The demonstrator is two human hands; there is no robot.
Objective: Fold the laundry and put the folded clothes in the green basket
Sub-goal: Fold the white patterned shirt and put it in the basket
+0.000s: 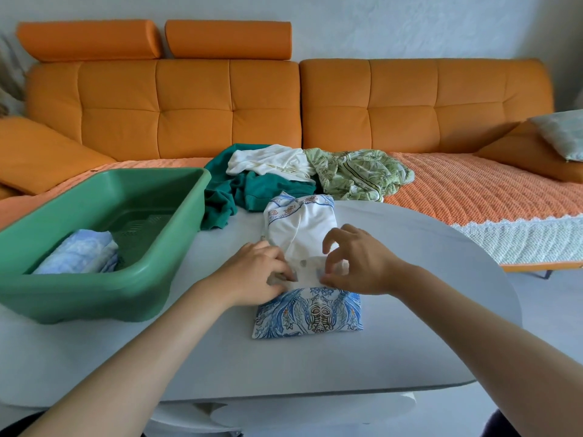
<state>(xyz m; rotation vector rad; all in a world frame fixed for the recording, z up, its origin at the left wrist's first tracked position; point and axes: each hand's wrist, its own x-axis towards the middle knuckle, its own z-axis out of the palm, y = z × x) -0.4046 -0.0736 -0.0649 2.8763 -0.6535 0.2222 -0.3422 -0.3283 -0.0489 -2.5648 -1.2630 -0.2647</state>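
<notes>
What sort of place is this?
Probably a home living room: a long orange sofa, a white table pulled up to it, and a pile of unfolded laundry beside a green basket.

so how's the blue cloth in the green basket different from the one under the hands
The pale blue cloth lies folded in the green basket; the patterned garment is half folded on the table. Nothing touches the pale blue cloth; left hand and right hand pinch the patterned garment. The cloth is mottled, the garment boldly printed. Both are blue and white.
</notes>
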